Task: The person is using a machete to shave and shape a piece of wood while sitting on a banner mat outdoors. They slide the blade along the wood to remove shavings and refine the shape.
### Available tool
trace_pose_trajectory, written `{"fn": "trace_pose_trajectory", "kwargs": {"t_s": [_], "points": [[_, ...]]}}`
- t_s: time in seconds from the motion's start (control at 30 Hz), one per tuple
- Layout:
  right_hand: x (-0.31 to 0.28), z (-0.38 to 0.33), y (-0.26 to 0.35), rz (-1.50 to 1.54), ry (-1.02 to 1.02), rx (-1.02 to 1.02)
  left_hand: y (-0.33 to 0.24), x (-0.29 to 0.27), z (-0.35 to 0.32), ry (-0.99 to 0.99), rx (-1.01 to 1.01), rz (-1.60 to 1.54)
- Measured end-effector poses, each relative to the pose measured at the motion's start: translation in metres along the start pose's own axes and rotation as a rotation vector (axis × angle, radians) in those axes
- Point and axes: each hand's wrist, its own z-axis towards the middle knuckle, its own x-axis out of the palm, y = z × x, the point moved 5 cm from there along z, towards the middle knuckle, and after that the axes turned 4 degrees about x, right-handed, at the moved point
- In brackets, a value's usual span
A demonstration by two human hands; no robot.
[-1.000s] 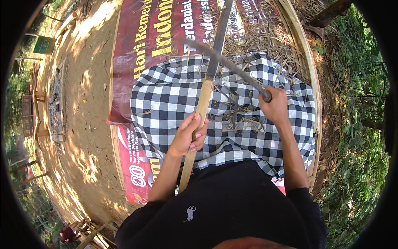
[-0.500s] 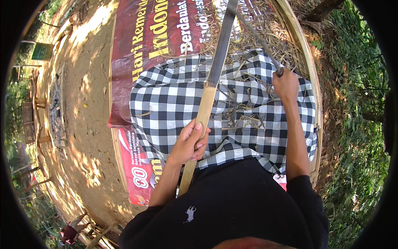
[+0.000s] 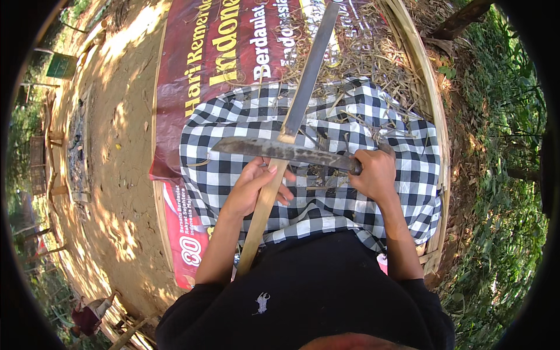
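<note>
A long bamboo slat (image 3: 263, 205) runs from my lap up and away over a black-and-white checked cloth (image 3: 233, 125) spread across my knees. My left hand (image 3: 255, 185) grips the slat near its middle. My right hand (image 3: 373, 174) is closed on the handle of a large dark knife (image 3: 274, 149), whose blade lies crosswise on the slat just above my left hand, tip pointing left. Thin bamboo shavings (image 3: 361, 55) lie scattered on the cloth and beyond it.
A red printed banner (image 3: 204, 64) covers the ground under the cloth, framed by curved bamboo strips (image 3: 431, 111). Bare dirt (image 3: 111, 163) lies to the left, green plants (image 3: 501, 175) to the right. A person (image 3: 87, 318) sits far off at lower left.
My right hand swung the knife from far up the slat out to the right, then back; the blade now rests flat across the slat close to my left hand.
</note>
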Motion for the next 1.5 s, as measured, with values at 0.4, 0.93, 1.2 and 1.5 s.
{"fn": "trace_pose_trajectory", "kwargs": {"t_s": [0.4, 0.93, 1.2, 1.5], "points": [[-0.017, -0.013, -0.021, 0.008, -0.064, 0.12, -0.008, 0.029, 0.011, 0.195, -0.018, 0.33], [-0.003, -0.015, -0.005, 0.112, -0.015, 0.002, -0.004, 0.045, 0.007, 0.219, 0.026, 0.454], [0.009, -0.013, -0.009, 0.16, -0.056, -0.01, 0.004, 0.049, 0.003, 0.154, 0.064, 0.484], [0.019, 0.004, -0.015, 0.143, -0.09, -0.111, 0.012, 0.046, -0.007, 0.105, 0.059, 0.424]]}}
